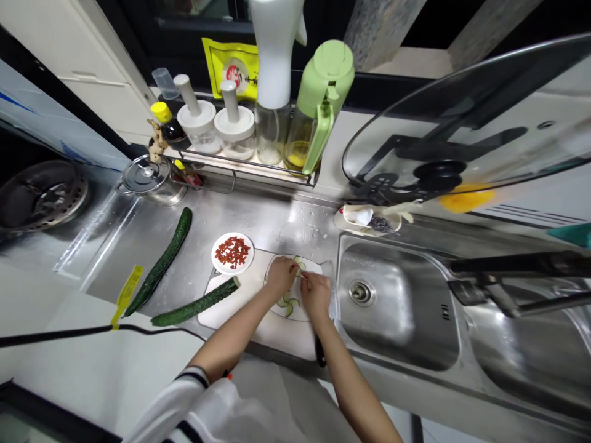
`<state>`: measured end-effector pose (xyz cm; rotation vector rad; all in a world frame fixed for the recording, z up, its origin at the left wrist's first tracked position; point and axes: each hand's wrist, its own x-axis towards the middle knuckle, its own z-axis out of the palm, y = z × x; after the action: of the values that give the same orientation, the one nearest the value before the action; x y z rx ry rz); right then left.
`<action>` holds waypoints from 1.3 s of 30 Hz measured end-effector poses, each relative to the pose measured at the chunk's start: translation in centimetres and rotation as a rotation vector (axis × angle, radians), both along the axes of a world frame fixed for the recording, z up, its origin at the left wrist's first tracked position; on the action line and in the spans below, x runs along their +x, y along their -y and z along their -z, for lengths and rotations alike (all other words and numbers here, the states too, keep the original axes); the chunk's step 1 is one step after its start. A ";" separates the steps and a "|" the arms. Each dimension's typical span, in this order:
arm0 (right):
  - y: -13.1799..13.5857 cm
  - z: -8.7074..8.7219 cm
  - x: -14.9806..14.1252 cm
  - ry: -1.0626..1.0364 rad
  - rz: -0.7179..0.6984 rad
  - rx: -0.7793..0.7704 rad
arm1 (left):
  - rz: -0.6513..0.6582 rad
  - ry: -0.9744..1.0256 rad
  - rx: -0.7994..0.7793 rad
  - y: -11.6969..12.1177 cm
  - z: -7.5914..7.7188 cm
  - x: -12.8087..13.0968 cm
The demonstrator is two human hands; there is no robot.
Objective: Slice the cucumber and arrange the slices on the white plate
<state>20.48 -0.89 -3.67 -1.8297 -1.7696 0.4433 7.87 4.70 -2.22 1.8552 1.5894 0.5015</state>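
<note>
Both my hands work over a white plate that lies on a pale cutting board. My left hand is closed, its fingertips pinched at a thin cucumber slice. Close beside it, my right hand is pinched too; whatever its fingertips hold is too small to make out. Curved cucumber slices form a pattern on the plate below. A black knife handle shows under my right wrist. Left of the hands, a cut cucumber rests partly on the board.
A white dish of small red dried berries sits behind the board. Further left lie a whole cucumber and a lidded pot. The sink is right, under a faucet. A rack of bottles and jars runs behind.
</note>
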 end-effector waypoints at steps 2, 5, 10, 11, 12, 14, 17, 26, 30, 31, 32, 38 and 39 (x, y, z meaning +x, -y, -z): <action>-0.3 0.2 0.0 -0.006 0.006 -0.008 | 0.003 -0.028 0.016 0.1 0.5 0.2; -0.5 0.4 -0.1 -0.007 0.003 -0.017 | -0.004 -0.037 0.041 0.3 1.1 0.1; -0.5 0.8 -0.4 0.003 -0.013 -0.029 | -0.020 -0.008 0.070 0.6 1.7 0.2; -0.5 0.9 -0.5 0.001 -0.016 -0.029 | -0.024 -0.002 0.076 0.7 1.7 0.2; -0.5 0.9 -0.6 -0.001 -0.016 -0.026 | -0.030 0.002 0.082 0.7 1.8 0.3; -0.4 1.1 -0.7 -0.004 -0.013 -0.010 | -0.039 0.003 0.085 0.7 1.8 0.3; -0.4 1.2 -0.8 0.001 -0.013 0.005 | -0.043 0.002 0.080 0.7 1.8 0.2; -0.4 1.4 -0.9 0.033 -0.015 -0.039 | -0.044 0.001 0.064 0.8 1.7 0.1; -0.4 1.4 -0.9 0.041 -0.008 -0.046 | -0.049 0.009 0.074 0.8 1.5 0.1; -0.5 1.4 -0.9 0.042 -0.007 -0.045 | -0.044 0.004 0.073 0.7 1.5 0.1; -0.5 1.3 -0.9 0.042 -0.006 -0.044 | -0.041 -0.001 0.072 0.7 1.5 0.1; -0.6 1.3 -0.8 0.042 -0.020 -0.037 | -0.043 -0.027 0.066 0.6 1.6 0.1; -0.6 1.2 -0.7 0.038 -0.019 -0.031 | -0.046 -0.021 0.067 0.7 1.6 0.0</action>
<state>19.74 -0.30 -4.88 -1.8553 -1.8158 0.4481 7.91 4.02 -3.82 1.8825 1.6505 0.5639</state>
